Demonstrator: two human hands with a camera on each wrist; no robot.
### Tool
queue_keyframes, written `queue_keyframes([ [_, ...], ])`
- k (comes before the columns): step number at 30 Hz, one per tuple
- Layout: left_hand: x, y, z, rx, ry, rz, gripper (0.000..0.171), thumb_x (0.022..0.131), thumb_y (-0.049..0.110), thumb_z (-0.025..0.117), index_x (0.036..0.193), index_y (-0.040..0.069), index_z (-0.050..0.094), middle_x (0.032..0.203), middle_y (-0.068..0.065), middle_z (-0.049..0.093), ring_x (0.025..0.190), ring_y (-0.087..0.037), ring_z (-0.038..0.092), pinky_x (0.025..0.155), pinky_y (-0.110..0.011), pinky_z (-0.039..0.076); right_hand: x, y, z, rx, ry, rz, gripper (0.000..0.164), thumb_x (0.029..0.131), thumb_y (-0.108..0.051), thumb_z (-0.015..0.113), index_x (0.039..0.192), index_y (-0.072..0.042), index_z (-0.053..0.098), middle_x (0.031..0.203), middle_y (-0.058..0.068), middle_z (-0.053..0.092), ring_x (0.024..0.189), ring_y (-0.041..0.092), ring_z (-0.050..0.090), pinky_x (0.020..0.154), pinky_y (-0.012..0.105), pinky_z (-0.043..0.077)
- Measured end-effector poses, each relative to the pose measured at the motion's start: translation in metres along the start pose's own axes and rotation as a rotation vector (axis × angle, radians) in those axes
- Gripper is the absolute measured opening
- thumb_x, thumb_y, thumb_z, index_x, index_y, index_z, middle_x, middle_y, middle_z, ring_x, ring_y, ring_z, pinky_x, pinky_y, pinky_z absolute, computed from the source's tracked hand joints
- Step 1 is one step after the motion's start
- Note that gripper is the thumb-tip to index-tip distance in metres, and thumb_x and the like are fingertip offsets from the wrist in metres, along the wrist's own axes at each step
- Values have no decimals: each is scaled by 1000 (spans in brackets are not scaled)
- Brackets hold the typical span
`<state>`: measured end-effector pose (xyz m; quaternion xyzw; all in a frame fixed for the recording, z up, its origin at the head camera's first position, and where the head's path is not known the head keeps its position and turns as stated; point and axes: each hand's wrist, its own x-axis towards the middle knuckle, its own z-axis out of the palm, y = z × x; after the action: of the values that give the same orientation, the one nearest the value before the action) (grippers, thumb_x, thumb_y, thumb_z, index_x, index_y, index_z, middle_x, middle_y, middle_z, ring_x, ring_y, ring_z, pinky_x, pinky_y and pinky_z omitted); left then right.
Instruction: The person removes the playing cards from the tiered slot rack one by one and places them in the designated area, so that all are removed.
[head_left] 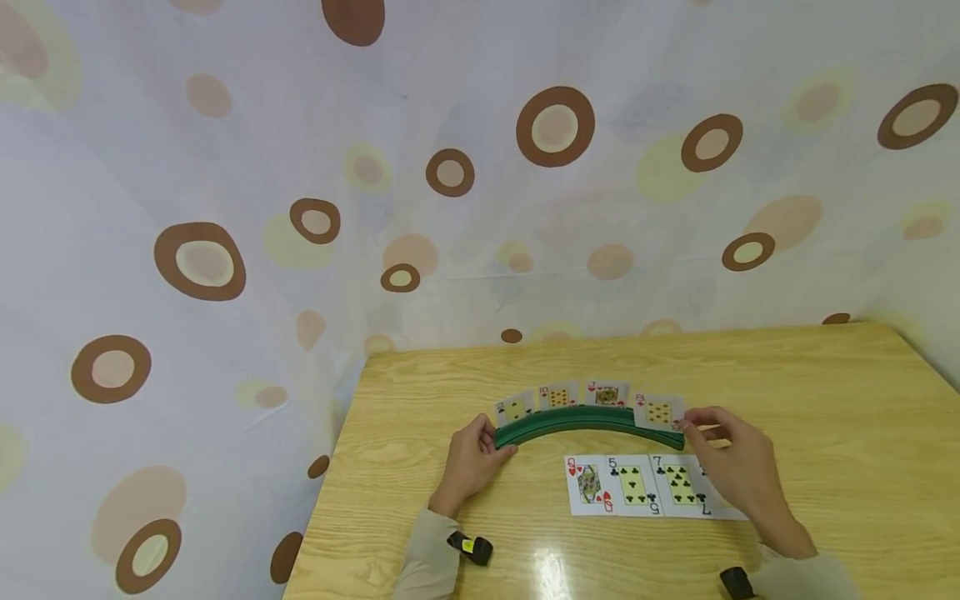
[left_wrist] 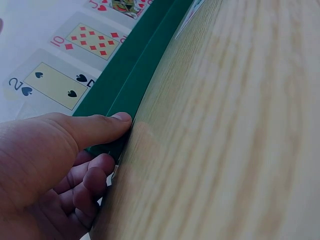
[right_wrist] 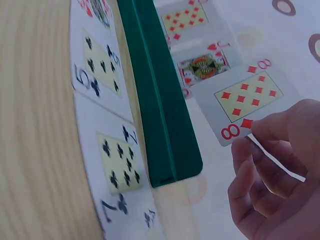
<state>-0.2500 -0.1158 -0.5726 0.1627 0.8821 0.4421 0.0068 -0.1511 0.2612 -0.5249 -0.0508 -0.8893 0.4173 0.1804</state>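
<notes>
A curved green card holder (head_left: 577,419) lies on the table, its left end gripped between the thumb and fingers of my left hand (head_left: 468,458). Standing in it from left to right are the two of spades (left_wrist: 56,82), the ten of diamonds (left_wrist: 92,41) and the jack of hearts (right_wrist: 203,67). My right hand (head_left: 738,467) pinches the eight of diamonds (right_wrist: 249,97) by one corner between thumb and fingertips. That card overlaps the holder's right end in the head view, and in the right wrist view it is tilted beside the jack.
In front of the holder a row of face-up cards lies on the table: the queen of hearts (head_left: 588,485), the five of clubs (head_left: 632,486) and the seven of clubs (right_wrist: 119,165). My right hand partly hides the row's right end. A patterned curtain (head_left: 480,233) hangs behind the wooden table (head_left: 420,383).
</notes>
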Motion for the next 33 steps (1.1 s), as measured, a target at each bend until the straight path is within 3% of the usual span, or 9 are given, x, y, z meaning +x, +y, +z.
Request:
queue_keyframes([
  [6,0,-2,2,-8,1,-4,31,94,18,89,95,6,60,77,4,57,65,0,47,62,-17,41,-18,-8,9,26,-117,20,14,104,-16,76,114,-6,78,102,9,82,82,-11,62,69,20,53],
  [13,-3,-2,3,-13,-4,-8,31,94,19,88,94,7,59,76,4,56,64,-1,47,62,-18,40,-39,-9,21,83,-206,91,14,101,-11,78,113,-3,77,97,4,80,81,-5,65,69,21,54],
  [20,-3,-3,2,-4,-8,-11,31,95,20,87,94,8,59,76,4,57,64,-1,47,62,-18,40,-57,-14,29,191,-362,211,16,102,-13,77,114,-3,75,100,5,79,85,0,69,73,23,57],
  [26,-1,-4,1,-10,-1,10,32,95,19,88,94,6,58,77,2,58,64,0,47,62,-18,41,-71,-15,32,245,-491,231,18,103,-15,76,115,-2,74,101,5,78,86,3,71,77,23,59],
  [33,0,-3,1,-6,0,22,33,94,18,89,94,6,58,75,2,58,63,1,47,62,-17,41,-82,-17,37,263,-562,302,27,99,-21,81,116,-1,73,96,3,79,82,7,71,74,22,56],
])
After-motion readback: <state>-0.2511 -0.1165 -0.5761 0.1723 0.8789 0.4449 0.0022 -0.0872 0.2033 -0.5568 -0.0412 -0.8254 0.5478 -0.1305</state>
